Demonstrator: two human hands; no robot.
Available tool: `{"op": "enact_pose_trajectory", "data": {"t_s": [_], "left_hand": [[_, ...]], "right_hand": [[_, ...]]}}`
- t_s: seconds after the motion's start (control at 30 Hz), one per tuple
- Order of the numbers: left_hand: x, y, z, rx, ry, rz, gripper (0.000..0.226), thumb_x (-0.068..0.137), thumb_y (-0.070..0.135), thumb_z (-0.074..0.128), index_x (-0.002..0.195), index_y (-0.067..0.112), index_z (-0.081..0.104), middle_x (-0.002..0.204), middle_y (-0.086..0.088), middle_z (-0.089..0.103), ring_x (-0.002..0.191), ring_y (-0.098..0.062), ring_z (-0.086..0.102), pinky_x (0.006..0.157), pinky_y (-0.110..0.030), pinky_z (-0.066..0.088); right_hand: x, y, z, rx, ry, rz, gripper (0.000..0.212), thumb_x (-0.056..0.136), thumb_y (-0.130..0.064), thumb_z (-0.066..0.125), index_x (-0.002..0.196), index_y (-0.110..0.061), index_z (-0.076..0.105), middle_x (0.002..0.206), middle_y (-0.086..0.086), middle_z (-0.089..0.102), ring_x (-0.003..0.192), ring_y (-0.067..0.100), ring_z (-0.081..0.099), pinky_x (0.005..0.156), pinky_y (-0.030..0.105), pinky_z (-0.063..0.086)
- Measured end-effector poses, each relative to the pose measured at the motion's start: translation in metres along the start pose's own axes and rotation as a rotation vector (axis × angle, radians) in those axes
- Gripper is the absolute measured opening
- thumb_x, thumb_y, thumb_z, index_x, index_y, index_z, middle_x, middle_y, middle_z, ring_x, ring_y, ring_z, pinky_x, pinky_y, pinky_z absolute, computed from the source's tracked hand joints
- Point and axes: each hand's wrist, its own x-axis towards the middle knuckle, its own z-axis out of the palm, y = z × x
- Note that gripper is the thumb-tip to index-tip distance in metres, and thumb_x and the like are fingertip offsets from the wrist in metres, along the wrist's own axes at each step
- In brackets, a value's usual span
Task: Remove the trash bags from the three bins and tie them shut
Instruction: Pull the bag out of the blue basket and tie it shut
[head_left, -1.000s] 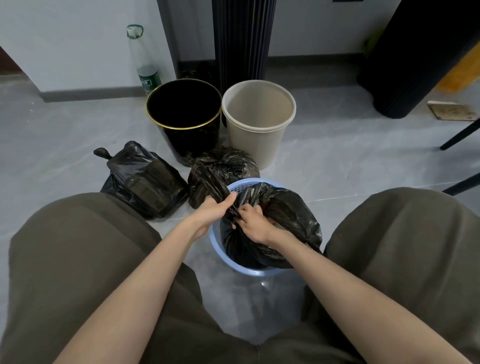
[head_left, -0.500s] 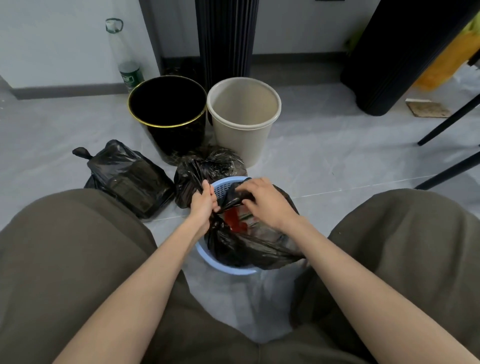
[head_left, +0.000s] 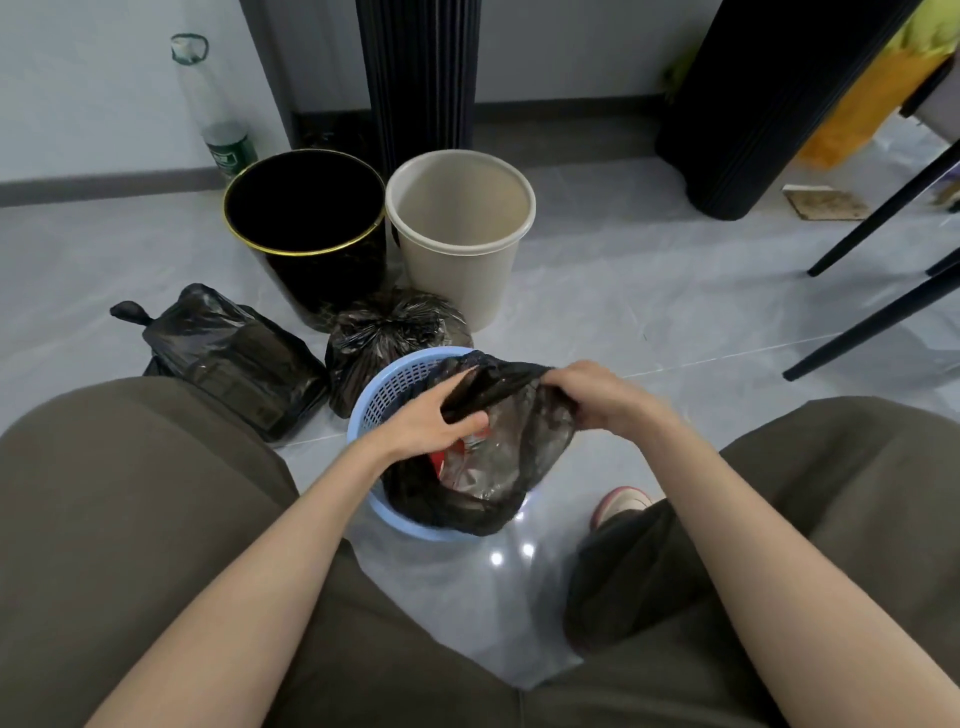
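Note:
A black trash bag (head_left: 498, 467) sits inside the blue mesh bin (head_left: 384, 395) between my knees, its mouth partly open with red and clear rubbish showing. My left hand (head_left: 436, 421) grips the bag's left rim. My right hand (head_left: 597, 395) grips the bunched right rim, and the plastic stretches between the two hands. Two tied black bags lie on the floor: one (head_left: 228, 358) to the left with a knot, another (head_left: 389, 332) just behind the blue bin. The black bin with a gold rim (head_left: 306, 228) and the beige bin (head_left: 462, 234) stand further back with no bags in them.
A plastic bottle (head_left: 218, 119) leans at the wall behind the black bin. A dark ribbed column (head_left: 415, 78) and a second one (head_left: 769, 104) stand at the back. Black chair legs (head_left: 883, 260) cross the right side. My shoe (head_left: 618, 504) rests right of the blue bin.
My hands have moved apart, drawing the bag's rim out sideways and opening its mouth. The right hand has shifted right. The view has shifted slightly.

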Motion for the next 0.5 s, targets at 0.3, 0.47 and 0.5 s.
{"op": "enact_pose_trajectory", "data": {"t_s": [0.3, 0.47, 0.5], "left_hand": [[-0.005, -0.005, 0.000, 0.361, -0.233, -0.095, 0.097, 0.068, 0.062, 0.059, 0.143, 0.049, -0.001, 0.148, 0.013, 0.038, 0.139, -0.020, 0.032, 0.116, -0.050, 0.015], [-0.004, 0.013, -0.003, 0.026, -0.216, -0.067, 0.077, 0.090, 0.053, 0.045, 0.150, 0.026, 0.008, 0.150, 0.005, 0.028, 0.134, -0.009, 0.028, 0.114, -0.029, 0.021], [-0.005, 0.015, -0.003, 0.010, -0.231, -0.068, 0.076, 0.091, 0.049, 0.048, 0.150, 0.025, 0.006, 0.150, 0.005, 0.028, 0.134, -0.008, 0.028, 0.114, -0.028, 0.021]], "right_hand": [[0.004, 0.014, -0.006, 0.953, -0.144, 0.131, 0.023, 0.089, -0.019, 0.047, 0.067, -0.018, 0.054, 0.062, -0.004, 0.064, 0.067, 0.014, 0.061, 0.079, 0.028, 0.046], [0.010, 0.019, -0.011, 1.353, -0.095, 0.155, 0.024, 0.095, -0.017, 0.048, 0.075, -0.011, 0.058, 0.060, 0.000, 0.070, 0.058, 0.016, 0.070, 0.064, 0.028, 0.057], [0.010, 0.019, -0.010, 1.412, -0.081, 0.148, 0.024, 0.097, -0.015, 0.047, 0.076, -0.009, 0.058, 0.059, 0.001, 0.069, 0.055, 0.016, 0.070, 0.059, 0.030, 0.058]]}}
